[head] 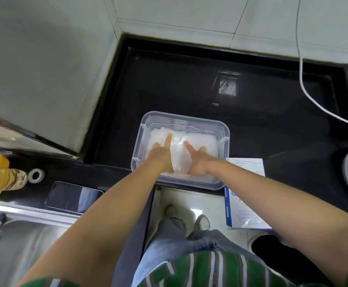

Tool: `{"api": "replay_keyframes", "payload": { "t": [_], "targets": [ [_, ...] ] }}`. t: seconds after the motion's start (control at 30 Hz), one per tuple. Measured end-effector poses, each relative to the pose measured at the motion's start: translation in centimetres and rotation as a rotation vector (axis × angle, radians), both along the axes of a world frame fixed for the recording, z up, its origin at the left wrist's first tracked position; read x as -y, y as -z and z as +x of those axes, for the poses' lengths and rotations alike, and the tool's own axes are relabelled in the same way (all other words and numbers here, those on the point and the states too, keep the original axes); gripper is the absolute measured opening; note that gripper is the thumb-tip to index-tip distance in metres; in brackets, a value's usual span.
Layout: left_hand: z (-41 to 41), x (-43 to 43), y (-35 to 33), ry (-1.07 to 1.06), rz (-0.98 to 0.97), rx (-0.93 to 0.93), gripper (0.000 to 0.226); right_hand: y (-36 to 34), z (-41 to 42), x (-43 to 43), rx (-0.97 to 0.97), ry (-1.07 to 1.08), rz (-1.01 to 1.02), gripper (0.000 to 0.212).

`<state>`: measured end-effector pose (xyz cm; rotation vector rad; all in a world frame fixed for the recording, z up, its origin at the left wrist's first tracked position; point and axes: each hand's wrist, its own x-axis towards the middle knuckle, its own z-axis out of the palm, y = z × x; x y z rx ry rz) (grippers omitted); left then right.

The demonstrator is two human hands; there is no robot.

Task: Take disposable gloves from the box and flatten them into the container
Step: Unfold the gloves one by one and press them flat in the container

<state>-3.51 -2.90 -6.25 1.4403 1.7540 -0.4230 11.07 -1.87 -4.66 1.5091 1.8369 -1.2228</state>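
Both your hands are inside the container, palms down on the gloves. Left hand and right hand lie side by side, fingers straight and spread, pressing flat. Neither one pinches or holds anything. The gloves make a pale, translucent layer over the container floor, w/ some wrinkles between the two hands, so I judge the flattening step is in progress, not finished.

For the next glove, this relation matters: the glove box is on your right side, just beside the near-right corner of the container, and partly under your right forearm. Its long axis runs approx. from you toward the wall, while the container's long side runs left-right. The right hand is clearly nearer, so it should prob. do the reach. The box opening I cannot see well.

Surface: a glossy black countertop, in a corner of pale tiled walls. On the left are a phone, a tape roll, an oil bottle and a sink. A white cable hangs at the right.
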Motion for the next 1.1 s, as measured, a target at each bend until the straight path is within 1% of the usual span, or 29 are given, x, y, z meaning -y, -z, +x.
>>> {"api": "replay_keyframes", "payload": {
  "t": [0.07,0.13,0.2,0.27,0.33,0.4,0.47,0.53,0.6,0.67,0.73,0.83,0.87,0.9,0.97,1.03,1.07,1.1],
  "targets": [
    [0.1,0.1,-0.2,0.003,0.013,-0.009,0.114,-0.3,0.2,-0.1,-0.008,-0.007,0.013,0.100],
    [-0.1,0.3,-0.3,0.001,0.092,-0.015,0.107,-0.5,0.6,-0.2,-0.055,0.017,0.097,0.088],
    [-0.2,0.4,-0.9,0.016,0.235,-0.054,0.085,-0.8,1.1,-0.2,-0.166,0.114,0.249,0.066],
    [0.5,0.6,-2.1,-0.007,0.410,-0.094,0.064,-1.6,1.6,-0.3,-0.318,0.223,0.422,0.040],
    [1.6,0.8,-3.5,-0.067,0.553,-0.083,0.048,-2.9,2.2,-0.4,-0.455,0.301,0.549,0.023],
    [3.3,1.1,-4.7,-0.085,0.660,-0.057,0.032,-4.2,3.4,-0.3,-0.542,0.354,0.644,0.017],
    [5.2,1.3,-5.7,-0.082,0.732,-0.003,0.021,-4.7,5.0,-0.1,-0.575,0.433,0.701,0.016],
    [7.7,2.1,-6.6,-0.059,0.786,0.072,0.018,-4.4,7.4,0.5,-0.555,0.502,0.734,0.018],
    [10.4,2.9,-7.2,-0.027,0.808,0.203,0.015,-3.7,10.0,1.2,-0.495,0.549,0.762,0.026],
    [12.8,3.8,-7.6,0.033,0.778,0.372,0.011,-3.0,12.4,2.0,-0.413,0.570,0.746,0.035],
    [15.1,4.9,-7.6,0.104,0.714,0.478,0.009,-2.1,14.7,3.1,-0.311,0.542,0.686,0.044],
    [17.6,6.3,-6.9,0.114,0.594,0.475,0.009,-0.9,16.8,4.7,-0.194,0.523,0.597,0.051],
    [18.0,6.7,-6.3,0.109,0.550,0.451,0.011,-0.7,17.1,5.2,-0.147,0.489,0.568,0.049],
    [18.3,7.0,-5.8,0.108,0.486,0.425,0.017,-0.5,17.4,5.6,-0.103,0.433,0.529,0.040],
    [18.5,7.5,-4.4,0.088,0.333,0.390,0.035,-0.5,17.3,6.6,-0.021,0.297,0.435,0.012],
    [18.4,7.9,-3.2,0.058,0.207,0.356,0.053,-0.1,17.0,7.5,0.012,0.220,0.356,0.023],
    [18.4,7.9,-2.6,0.042,0.171,0.336,0.057,0.2,16.8,7.8,0.037,0.198,0.353,0.021],
    [18.2,7.9,-2.1,0.018,0.149,0.324,0.058,0.5,16.5,8.1,0.055,0.170,0.381,0.015]
  ]
}}
